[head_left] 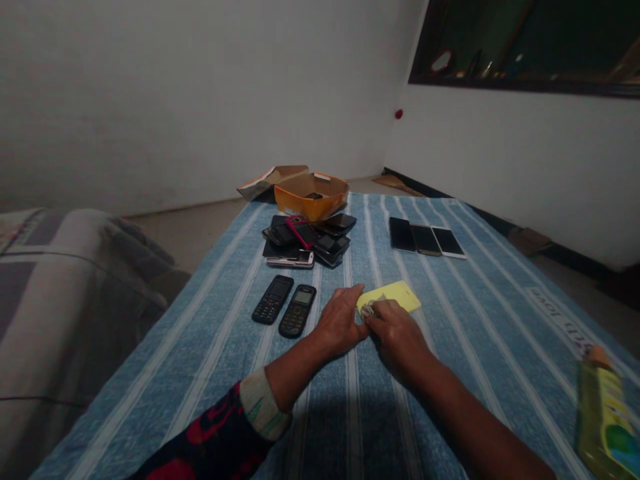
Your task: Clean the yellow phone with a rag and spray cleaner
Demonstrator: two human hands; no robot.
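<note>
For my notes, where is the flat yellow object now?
In the head view, the flat yellow object is right of centre, at the right hand, nearer than the row of three phones.

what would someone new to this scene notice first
Probably the yellow phone-shaped object, just right of centre, with the right hand pinching a crumpled greyish cloth at its left end. Next, the heap of phones farther back, in front of the open orange box, a pinkish-red phone on top.

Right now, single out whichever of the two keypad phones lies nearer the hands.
The pale-screened keypad phone, beside the left hand; the dark-screened one lies farther left.
</note>
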